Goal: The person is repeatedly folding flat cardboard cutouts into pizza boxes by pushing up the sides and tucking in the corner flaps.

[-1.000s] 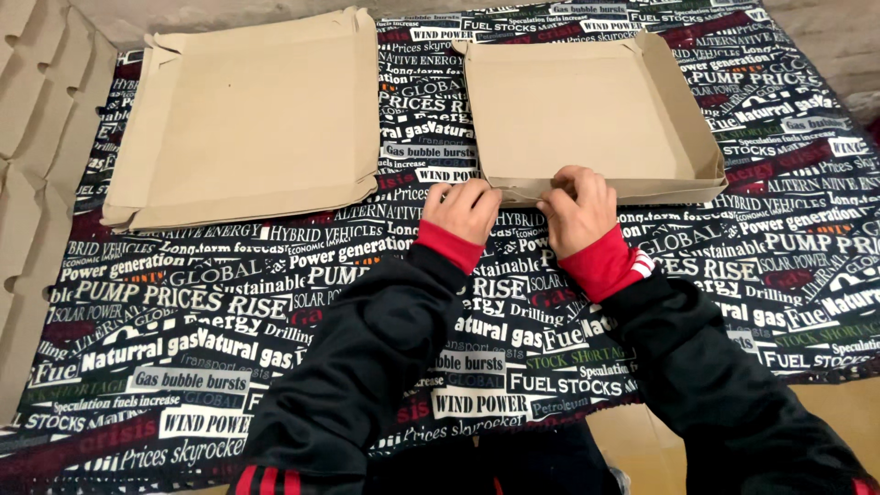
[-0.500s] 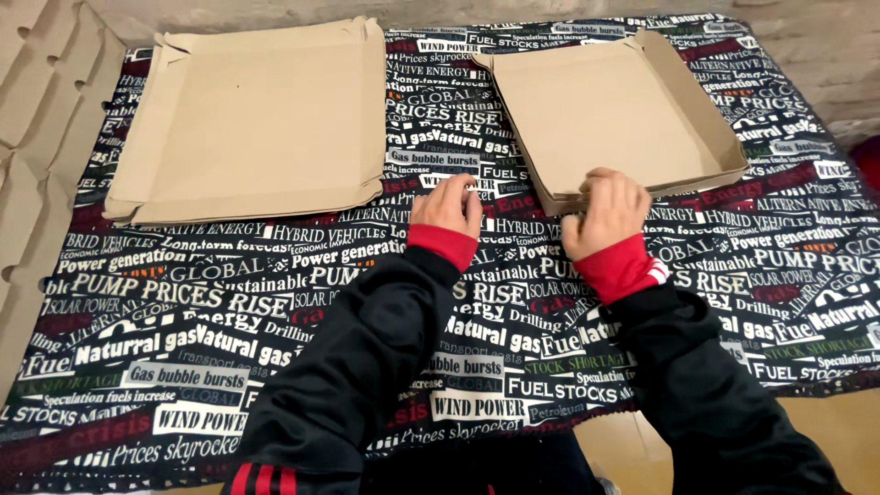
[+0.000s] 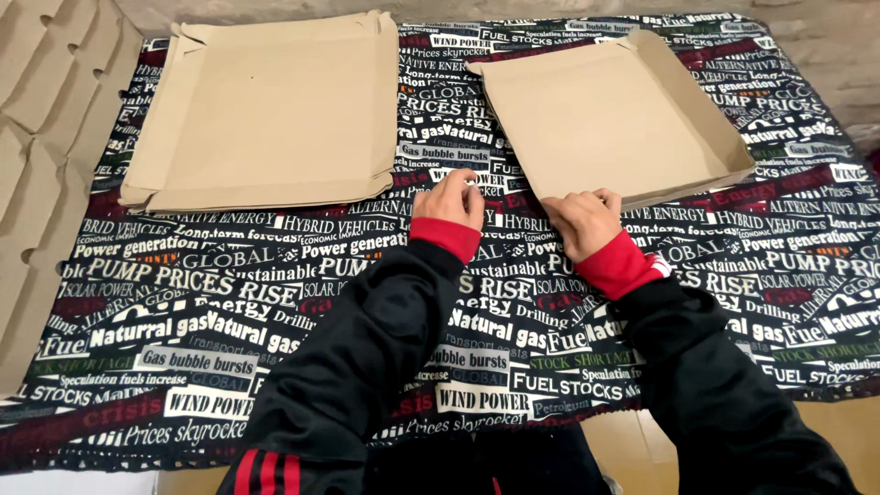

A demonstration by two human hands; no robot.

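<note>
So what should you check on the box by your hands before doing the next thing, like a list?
1. Right hand on the near edge of the right box: ok, fingers touch it.
2. Left hand on that box: not ok, it rests on the cloth beside the corner.
3. Box walls up: the right wall and near wall stand; far wall cannot tell.
4. Box square to the table edge: not ok, it sits turned at an angle.
5. Left box out of the way: ok, it lies apart, with cloth showing between them.
</note>
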